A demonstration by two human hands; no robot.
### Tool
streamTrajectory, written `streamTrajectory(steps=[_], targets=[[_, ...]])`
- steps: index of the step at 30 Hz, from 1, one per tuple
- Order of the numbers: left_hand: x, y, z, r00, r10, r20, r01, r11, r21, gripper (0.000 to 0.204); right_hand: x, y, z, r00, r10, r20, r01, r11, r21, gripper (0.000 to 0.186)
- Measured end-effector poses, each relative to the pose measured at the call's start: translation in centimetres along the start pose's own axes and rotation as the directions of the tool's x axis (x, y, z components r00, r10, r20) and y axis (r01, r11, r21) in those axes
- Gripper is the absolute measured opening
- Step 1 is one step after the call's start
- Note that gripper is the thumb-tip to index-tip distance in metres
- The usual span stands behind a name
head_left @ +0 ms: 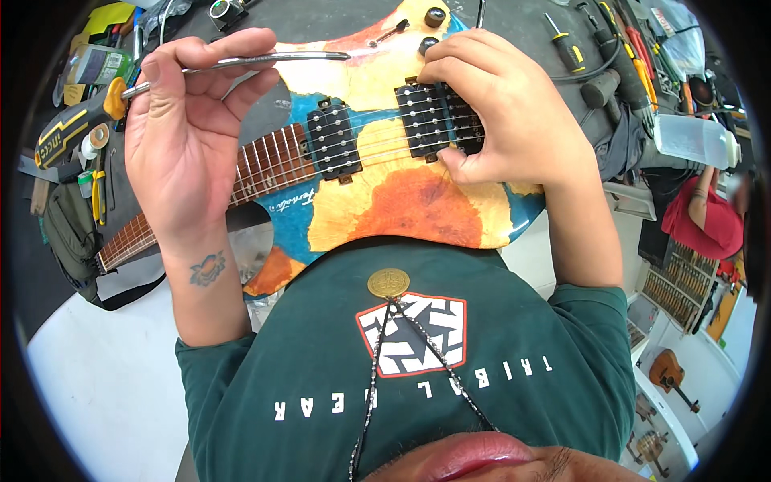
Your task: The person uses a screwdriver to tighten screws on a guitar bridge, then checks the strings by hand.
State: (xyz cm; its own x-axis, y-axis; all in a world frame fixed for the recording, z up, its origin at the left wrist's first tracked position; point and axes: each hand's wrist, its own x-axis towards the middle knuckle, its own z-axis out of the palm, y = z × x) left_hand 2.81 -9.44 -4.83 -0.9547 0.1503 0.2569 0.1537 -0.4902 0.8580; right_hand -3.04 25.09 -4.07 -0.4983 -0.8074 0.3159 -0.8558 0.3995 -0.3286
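Nearest, a round brass pendant [389,283] hangs over a dark green T-shirt [281,377]. Just past it, the guitar [426,201] lies face up against the shirt, its neck [273,165] pointing left. The right hand [514,104] is spread over the bridge end, thumb and fingertips at opposite edges of the nearer pickup [421,120]; whether they squeeze it, I cannot tell. The left hand [189,120], palm up, pinches a screwdriver [301,57] by its shaft, the tip clear of the guitar.

The guitar looks largely assembled: strings, pickups and knobs are on. What seems left is adjustment around the bridge end; no screw is being turned.

Counted: one guitar, two pickups, two black knobs [434,16], apparently six strings, one screwdriver in hand. Farther off lie one more yellow-and-black screwdriver [571,53] and one mallet [601,88]; beyond, one other person [708,221] in red.
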Motion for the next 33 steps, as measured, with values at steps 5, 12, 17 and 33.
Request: streamTrajectory(steps=[5, 12, 17, 33], targets=[[-0.1, -0.3, -0.2, 0.999, -0.025, -0.024, 0.024, 0.999, -0.025, 0.041, -0.4, 0.5, 0.3, 1.000, 0.005, -0.008, -0.005, 0.999, 0.037, 0.065], [0.2, -0.7, 0.2, 0.999, -0.037, -0.014, 0.037, 0.999, -0.014, 0.041, -0.7, 0.7, 0.8, 0.999, 0.012, -0.049, -0.011, 0.999, 0.034, 0.064], [0.2, -1.0, 0.0, 0.999, -0.044, 0.006, 0.044, 0.999, -0.008, 0.041, -0.7, 0.6, 0.8, 0.999, 0.021, -0.042, -0.019, 0.999, 0.032, 0.064], [0.3, -1.6, 0.1, 0.998, -0.060, 0.030, 0.060, 0.998, 0.013, 0.040, -0.9, 0.5, 0.7, 0.999, 0.043, -0.014, -0.042, 0.997, 0.058, 0.066]])
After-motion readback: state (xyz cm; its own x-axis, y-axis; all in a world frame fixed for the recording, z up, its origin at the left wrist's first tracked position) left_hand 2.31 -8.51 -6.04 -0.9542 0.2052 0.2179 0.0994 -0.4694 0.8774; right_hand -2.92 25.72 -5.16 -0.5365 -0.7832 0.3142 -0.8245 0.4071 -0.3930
